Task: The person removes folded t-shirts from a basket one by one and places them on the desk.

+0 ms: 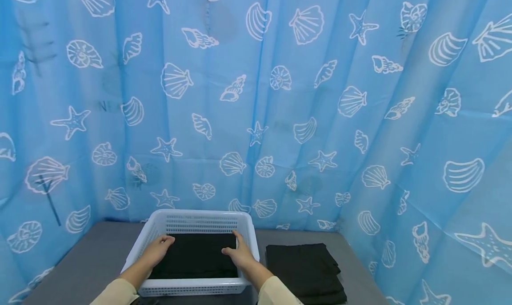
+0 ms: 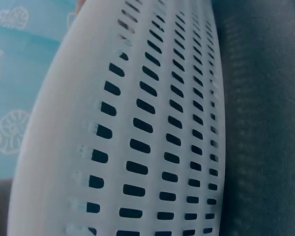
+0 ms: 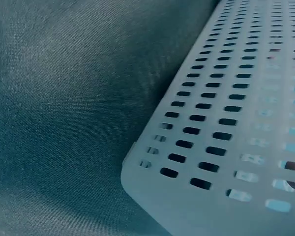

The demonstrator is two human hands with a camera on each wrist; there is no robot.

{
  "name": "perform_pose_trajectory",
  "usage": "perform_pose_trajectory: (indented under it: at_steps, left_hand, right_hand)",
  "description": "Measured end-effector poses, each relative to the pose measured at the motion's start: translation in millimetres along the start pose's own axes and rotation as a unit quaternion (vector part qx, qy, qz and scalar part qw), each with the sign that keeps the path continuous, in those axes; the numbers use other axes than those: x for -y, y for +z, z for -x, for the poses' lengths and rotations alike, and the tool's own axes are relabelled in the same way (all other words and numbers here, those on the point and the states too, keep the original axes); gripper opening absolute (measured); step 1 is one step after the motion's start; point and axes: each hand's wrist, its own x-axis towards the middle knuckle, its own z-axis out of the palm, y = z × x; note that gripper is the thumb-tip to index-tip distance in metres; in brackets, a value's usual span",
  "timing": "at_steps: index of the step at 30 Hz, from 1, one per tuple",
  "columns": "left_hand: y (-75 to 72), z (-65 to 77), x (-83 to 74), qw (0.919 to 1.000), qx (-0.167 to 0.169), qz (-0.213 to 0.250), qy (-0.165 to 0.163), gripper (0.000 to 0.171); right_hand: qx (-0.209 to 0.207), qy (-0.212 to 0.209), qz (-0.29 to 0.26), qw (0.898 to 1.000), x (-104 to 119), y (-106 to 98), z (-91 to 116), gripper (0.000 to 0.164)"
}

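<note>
A white plastic basket (image 1: 200,286) with slotted walls stands on the grey surface, and a folded black cloth (image 1: 196,256) lies inside it. Reaching over the basket's left side, my left hand (image 1: 157,250) is at the cloth's left edge. My right hand (image 1: 242,254) comes over the right side to the cloth's right edge, index finger and thumb spread apart. Some fingers of both hands are hidden. The left wrist view shows the basket's outer wall (image 2: 152,113) up close; so does the right wrist view, with the slotted wall (image 3: 221,118) near a lower corner.
To the right of the basket, a stack of folded black cloth (image 1: 302,269) lies on the grey surface (image 1: 96,251). A blue curtain (image 1: 240,118) with white shells and starfish hangs behind and along both sides.
</note>
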Motion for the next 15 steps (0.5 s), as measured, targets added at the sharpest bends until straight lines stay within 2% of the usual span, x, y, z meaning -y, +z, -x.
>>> perform_pose_trajectory:
  at_steps: [5, 11, 15]
  left_hand:
    - [4.7, -4.7, 3.5, 0.9994, 0.017, -0.001, -0.029, 0.062]
    - [9.2, -6.3, 3.2, 0.9991, 0.012, -0.013, -0.039, 0.060]
    - [12.7, -8.6, 2.1, 0.9988, 0.010, -0.019, -0.044, 0.058]
  right_hand:
    - [0.010, 0.023, 0.027, 0.999, -5, 1, -5, 0.068]
    - [0.041, 0.035, 0.062, 0.997, -10, 2, -12, 0.067]
    - [0.039, 0.035, 0.074, 0.996, -16, 1, -18, 0.065]
